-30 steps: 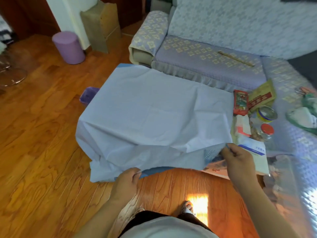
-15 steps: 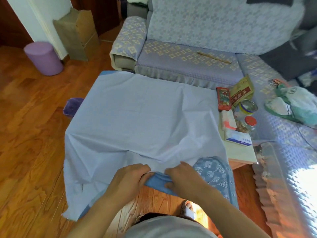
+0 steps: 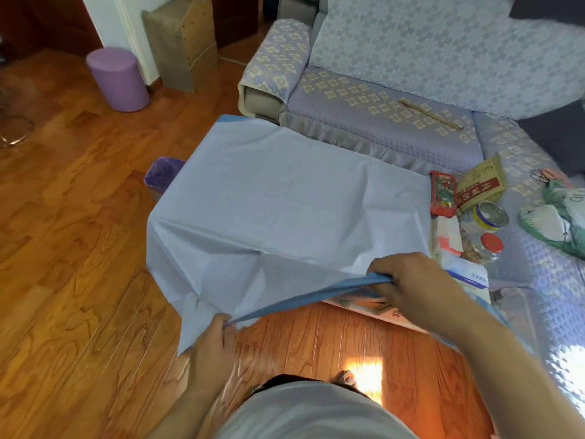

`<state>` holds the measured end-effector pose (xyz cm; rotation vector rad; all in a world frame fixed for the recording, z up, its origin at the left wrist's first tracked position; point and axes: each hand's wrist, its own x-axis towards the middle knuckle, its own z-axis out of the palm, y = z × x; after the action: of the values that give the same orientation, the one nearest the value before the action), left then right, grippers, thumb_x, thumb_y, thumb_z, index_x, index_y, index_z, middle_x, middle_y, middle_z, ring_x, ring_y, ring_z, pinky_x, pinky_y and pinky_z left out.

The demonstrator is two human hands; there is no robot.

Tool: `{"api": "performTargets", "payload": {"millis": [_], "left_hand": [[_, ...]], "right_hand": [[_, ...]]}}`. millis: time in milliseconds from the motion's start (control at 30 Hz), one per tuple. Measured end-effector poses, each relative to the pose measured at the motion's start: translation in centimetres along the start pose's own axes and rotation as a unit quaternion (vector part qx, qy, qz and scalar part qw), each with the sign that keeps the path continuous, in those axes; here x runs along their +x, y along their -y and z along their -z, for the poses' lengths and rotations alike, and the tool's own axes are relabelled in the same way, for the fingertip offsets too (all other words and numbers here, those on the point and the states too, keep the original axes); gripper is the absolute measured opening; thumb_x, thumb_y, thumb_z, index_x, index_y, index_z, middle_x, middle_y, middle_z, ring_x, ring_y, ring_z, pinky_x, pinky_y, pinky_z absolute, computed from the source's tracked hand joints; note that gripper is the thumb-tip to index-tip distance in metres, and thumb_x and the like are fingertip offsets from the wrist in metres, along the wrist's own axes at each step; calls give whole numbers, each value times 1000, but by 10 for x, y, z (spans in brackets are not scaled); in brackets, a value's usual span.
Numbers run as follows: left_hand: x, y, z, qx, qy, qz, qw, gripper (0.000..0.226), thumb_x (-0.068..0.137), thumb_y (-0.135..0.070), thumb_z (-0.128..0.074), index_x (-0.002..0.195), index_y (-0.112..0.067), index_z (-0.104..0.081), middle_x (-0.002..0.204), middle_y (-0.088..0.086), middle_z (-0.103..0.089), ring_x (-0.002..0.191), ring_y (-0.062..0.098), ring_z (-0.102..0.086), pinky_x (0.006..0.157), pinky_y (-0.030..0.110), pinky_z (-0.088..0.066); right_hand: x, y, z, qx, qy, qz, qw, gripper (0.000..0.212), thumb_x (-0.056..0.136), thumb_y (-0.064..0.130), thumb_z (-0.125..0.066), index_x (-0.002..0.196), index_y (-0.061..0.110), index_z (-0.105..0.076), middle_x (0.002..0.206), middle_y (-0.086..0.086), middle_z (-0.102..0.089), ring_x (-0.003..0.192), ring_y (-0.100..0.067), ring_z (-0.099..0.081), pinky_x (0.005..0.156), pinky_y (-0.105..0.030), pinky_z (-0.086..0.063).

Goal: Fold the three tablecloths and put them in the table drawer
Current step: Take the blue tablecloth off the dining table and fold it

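While the pale blue tablecloth (image 3: 285, 210) is draped over the tabletop, its near edge is pinched taut between left hand (image 3: 215, 346) and right hand (image 3: 408, 280); writing on the nearby packets cannot be read.

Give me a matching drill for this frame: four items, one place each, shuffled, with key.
Items:
1. tablecloth
2. purple stool
3. red-lidded jar
4. wooden stick

Places:
A. on the sofa seat
B. spread over the table, near edge held by both hands
C. on the floor by the white wall
D. at the table's right end among snacks

Pairs: 1-B, 2-C, 3-D, 4-A
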<state>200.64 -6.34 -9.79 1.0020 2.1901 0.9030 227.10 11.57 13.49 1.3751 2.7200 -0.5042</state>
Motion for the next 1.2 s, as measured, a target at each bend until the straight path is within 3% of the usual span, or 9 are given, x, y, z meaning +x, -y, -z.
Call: {"api": "performTargets", "payload": {"millis": [133, 300, 500, 600, 733, 867, 967, 1067, 1200], "left_hand": [[19, -12, 42, -48, -70, -64, 994, 5, 103, -27, -49, 100, -24, -52, 74, -3, -60, 62, 19, -58, 55, 43, -49], [29, 4, 103, 259, 202, -136, 935, 25, 86, -62, -68, 93, -46, -50, 73, -15, -60, 60, 0, -57, 48, 17, -40], [25, 76, 118, 280, 233, -9, 931, 7, 83, -29, -63, 85, -36, -65, 77, -13, -64, 69, 3, -60, 52, 15, -36], [13, 108, 122, 282, 155, 39, 946, 26, 86, -20, -61, 102, -38, -69, 85, -14, -68, 74, 8, -63, 63, 28, -52], [24, 115, 123, 316, -7, -57, 947, 38, 75, 1, -75, 109, -18, -76, 93, 0, -66, 84, 28, -63, 68, 40, -52], [48, 68, 117, 43, -117, 65, 990, 27, 92, 4, -57, 109, -12, -70, 91, 8, -67, 80, 34, -60, 65, 40, -45], [56, 51, 119, 19, -135, 55, 989, 17, 98, -6, -55, 91, -18, -65, 70, 8, -60, 67, 33, -54, 59, 40, -39], [63, 70, 148, 215, 14, 16, 976, 14, 97, -18, -61, 87, -26, -67, 65, 2, -61, 59, 24, -58, 50, 34, -37], [92, 89, 189, 447, 262, 19, 855, 44, 91, -65, -59, 74, -25, -59, 63, -5, -58, 66, 10, -62, 55, 30, -39]], "right_hand": [[11, -14, -5, -55, -39, -31, 997, 15, 91, 25, -67, 77, 25, -64, 76, 6, -48, 71, -16, -51, 63, -35, -43], [1, -43, -14, -45, -63, -57, 995, 11, 86, 18, -75, 76, 21, -71, 71, 7, -45, 66, -19, -50, 57, -32, -34], [-17, -49, -58, 10, -9, -93, 996, 15, 87, 15, -75, 77, 26, -73, 73, 5, -52, 68, -13, -53, 58, -25, -37], [-18, -61, -57, 33, -34, -137, 989, 21, 88, 11, -72, 76, 28, -68, 75, 1, -54, 69, -14, -54, 61, -26, -37], [-10, -68, -47, 24, -129, -211, 969, 9, 91, 7, -67, 90, 11, -76, 83, -15, -60, 73, -27, -49, 67, -36, -35], [5, -76, -42, 33, -225, -283, 932, 19, 97, 12, -61, 99, -3, -71, 91, -30, -61, 81, -43, -57, 68, -39, -37], [8, -86, -52, 8, -231, -306, 923, 25, 101, 18, -54, 99, -5, -64, 90, -32, -61, 83, -46, -60, 69, -43, -42], [-5, -107, -73, -67, -71, -258, 961, 41, 103, 43, -35, 95, 10, -58, 90, -22, -67, 86, -41, -65, 75, -40, -48], [-17, -143, -112, -167, 201, -160, 952, 102, 53, 87, 34, 91, 34, -44, 107, 1, -69, 103, -20, -67, 85, -32, -49]]}}
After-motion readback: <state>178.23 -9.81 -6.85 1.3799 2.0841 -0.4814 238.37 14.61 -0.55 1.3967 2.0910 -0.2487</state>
